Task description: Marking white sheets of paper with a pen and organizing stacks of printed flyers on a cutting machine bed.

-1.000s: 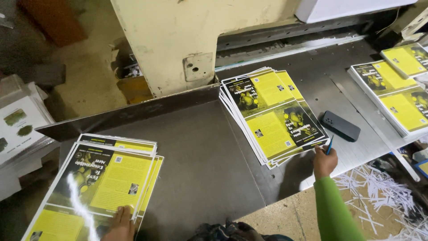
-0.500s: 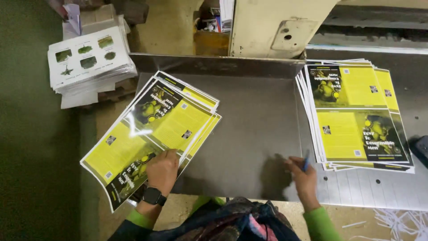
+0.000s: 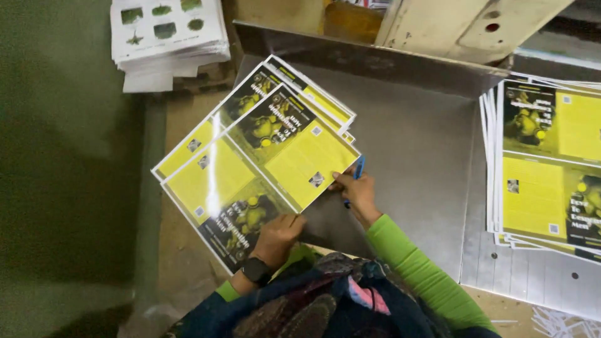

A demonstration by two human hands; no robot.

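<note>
A fanned stack of yellow and black printed sheets (image 3: 250, 163) lies at the left end of a grey metal table (image 3: 413, 156), hanging over its edge. My left hand (image 3: 278, 235), with a black watch on the wrist, grips the near edge of the stack. My right hand (image 3: 357, 191), in a green sleeve, holds a blue pen (image 3: 357, 172) and presses on the stack's right corner. A second stack of the same sheets (image 3: 544, 169) rests at the table's right side, away from both hands.
A pile of white die-cut sheets with green cut-outs (image 3: 166, 31) sits at the upper left, off the table. A cream machine housing (image 3: 463, 25) stands behind the table. Paper trimmings (image 3: 563, 322) lie on the floor at lower right.
My view has swung left. My right hand with the pen has come across from the right stack to the left stack, and both hands are now on the left stack.
</note>
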